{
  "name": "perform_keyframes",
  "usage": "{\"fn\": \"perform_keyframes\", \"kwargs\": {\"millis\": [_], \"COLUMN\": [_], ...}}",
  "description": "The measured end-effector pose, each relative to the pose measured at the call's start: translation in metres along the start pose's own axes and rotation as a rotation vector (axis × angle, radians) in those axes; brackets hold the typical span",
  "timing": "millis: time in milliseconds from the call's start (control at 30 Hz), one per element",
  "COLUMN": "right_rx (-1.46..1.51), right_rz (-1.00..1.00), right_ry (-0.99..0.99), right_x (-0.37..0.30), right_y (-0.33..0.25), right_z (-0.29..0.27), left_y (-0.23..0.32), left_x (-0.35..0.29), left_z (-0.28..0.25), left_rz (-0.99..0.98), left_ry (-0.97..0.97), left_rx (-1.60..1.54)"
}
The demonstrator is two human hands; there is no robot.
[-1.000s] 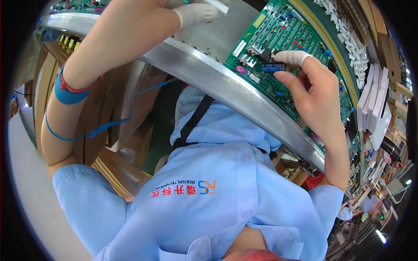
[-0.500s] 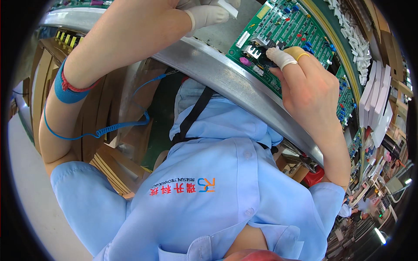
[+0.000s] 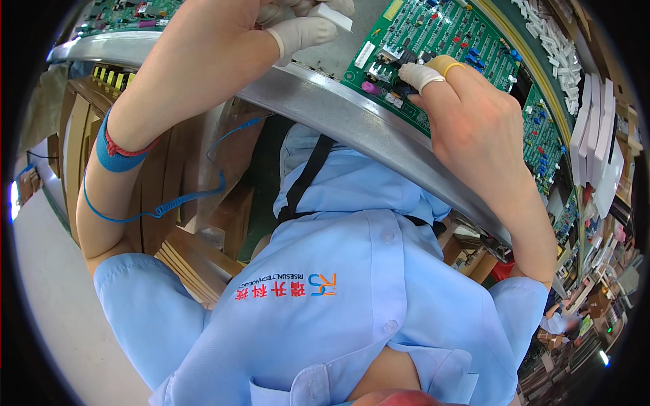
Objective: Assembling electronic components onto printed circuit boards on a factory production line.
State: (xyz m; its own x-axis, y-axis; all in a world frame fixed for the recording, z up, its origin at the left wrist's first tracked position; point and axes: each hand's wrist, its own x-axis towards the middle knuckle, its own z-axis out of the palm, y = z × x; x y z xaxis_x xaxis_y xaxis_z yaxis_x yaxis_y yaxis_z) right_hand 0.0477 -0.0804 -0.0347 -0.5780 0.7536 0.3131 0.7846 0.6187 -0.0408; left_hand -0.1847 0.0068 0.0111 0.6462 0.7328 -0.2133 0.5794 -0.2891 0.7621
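At the top, my left hand [image 3: 298,34], in white finger cots, is closed with a small white block [image 3: 332,17] pinched at its fingertips. A blue wrist strap [image 3: 116,154] with a coiled cord sits on that wrist. My right hand [image 3: 467,101] is over a green circuit board [image 3: 443,34]; one finger wears a white cot and another a yellow one. Its fingertips are closed on a black component near the board's near edge, partly hidden by the fingers. A silver finned heat sink [image 3: 380,72] and a pink part [image 3: 370,88] stand close to those fingertips.
A metal rail [image 3: 305,91] runs along the near side of the line. More circuit boards [image 3: 542,139] lie to the right, another [image 3: 122,13] at far left. Many small white blocks [image 3: 552,47] and stacked white panels [image 3: 596,128] are at right. Cardboard [image 3: 81,128] stands at left.
The whole view has shifted slightly. The fingertips of my right hand stay at the same part of the board, and my left hand keeps the white block.
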Motion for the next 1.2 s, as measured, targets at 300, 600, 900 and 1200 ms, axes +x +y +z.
{"fn": "perform_keyframes", "kwargs": {"millis": [300, 600, 900, 1200], "right_rx": [0.040, 0.521, 0.091, -0.084], "right_rz": [0.038, 0.538, 0.089, 0.062], "right_ry": [-0.027, -0.195, 0.021, 0.021], "right_x": [-0.002, 0.001, -0.007, -0.001], "right_y": [0.000, 0.012, -0.002, -0.014], "right_z": [-0.002, -0.012, 0.002, -0.002], "left_y": [0.005, 0.001, -0.004, 0.001], "left_x": [-0.005, -0.005, -0.009, -0.010], "left_z": [0.002, 0.004, 0.004, 0.005], "left_rz": [-0.004, 0.002, 0.089, -0.020], "left_ry": [0.012, 0.039, 0.049, -0.017], "left_rx": [-0.003, 0.017, -0.004, 0.054]}}
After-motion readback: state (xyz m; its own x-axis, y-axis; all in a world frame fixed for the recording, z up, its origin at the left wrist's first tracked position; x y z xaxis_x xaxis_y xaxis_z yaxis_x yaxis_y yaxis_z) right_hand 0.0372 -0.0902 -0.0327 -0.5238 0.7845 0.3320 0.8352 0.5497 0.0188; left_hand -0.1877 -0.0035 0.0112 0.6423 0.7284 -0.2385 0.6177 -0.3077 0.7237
